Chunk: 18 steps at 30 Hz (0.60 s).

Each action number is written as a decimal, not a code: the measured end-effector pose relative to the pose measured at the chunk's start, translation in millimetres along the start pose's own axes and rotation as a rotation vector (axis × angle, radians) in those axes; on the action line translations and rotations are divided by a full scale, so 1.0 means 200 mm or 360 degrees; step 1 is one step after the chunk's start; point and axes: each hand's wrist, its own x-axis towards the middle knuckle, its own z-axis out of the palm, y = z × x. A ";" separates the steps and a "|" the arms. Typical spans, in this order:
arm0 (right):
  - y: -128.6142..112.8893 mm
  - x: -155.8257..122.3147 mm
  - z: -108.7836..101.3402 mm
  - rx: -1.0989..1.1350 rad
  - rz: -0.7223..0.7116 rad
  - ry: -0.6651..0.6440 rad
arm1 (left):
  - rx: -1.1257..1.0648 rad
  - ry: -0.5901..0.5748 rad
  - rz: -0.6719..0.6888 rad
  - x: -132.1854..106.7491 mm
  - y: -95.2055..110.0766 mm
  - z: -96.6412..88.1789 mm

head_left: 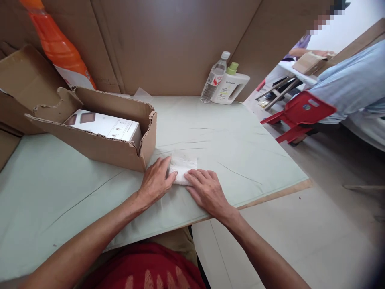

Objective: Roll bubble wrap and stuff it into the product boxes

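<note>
A small folded white cloth (pixel 184 165) lies on the pale green table cover (pixel 228 144), just right of an open cardboard box (pixel 120 150). My left hand (pixel 156 180) rests flat on the cloth's left edge, fingers stretched out. My right hand (pixel 206 190) lies flat on its lower right edge, fingers together and extended. Both hands press on the cloth and grip nothing. Inside the cardboard box sits a white product box (pixel 105 125).
A clear water bottle (pixel 214 78) and a white detergent jug (pixel 230 86) stand at the back. An orange bottle (pixel 58 46) leans at the back left. Cardboard walls surround the table. A red stool (pixel 297 114) and another person are to the right.
</note>
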 end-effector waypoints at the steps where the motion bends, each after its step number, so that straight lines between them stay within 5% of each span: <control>1: 0.02 0.01 0.02 0.0026 0.0033 0.0002 | -0.0142 0.0013 -0.0058 -0.02 0.00 -0.01; 7: 0.04 0.04 0.07 0.0589 0.0475 0.0240 | -0.1541 -0.0049 -0.0679 -0.19 0.04 -0.02; 10: -0.05 0.03 0.03 0.0991 0.0655 0.0160 | -0.2066 -0.0102 -0.0735 -0.23 0.08 0.01; 15: -0.18 0.02 -0.02 0.1603 0.0676 -0.0066 | -0.2296 0.0101 -0.0760 -0.26 0.10 0.06; 18: -0.19 0.00 -0.02 0.1505 0.0670 -0.0015 | -0.2172 0.0136 -0.0702 -0.29 0.10 0.06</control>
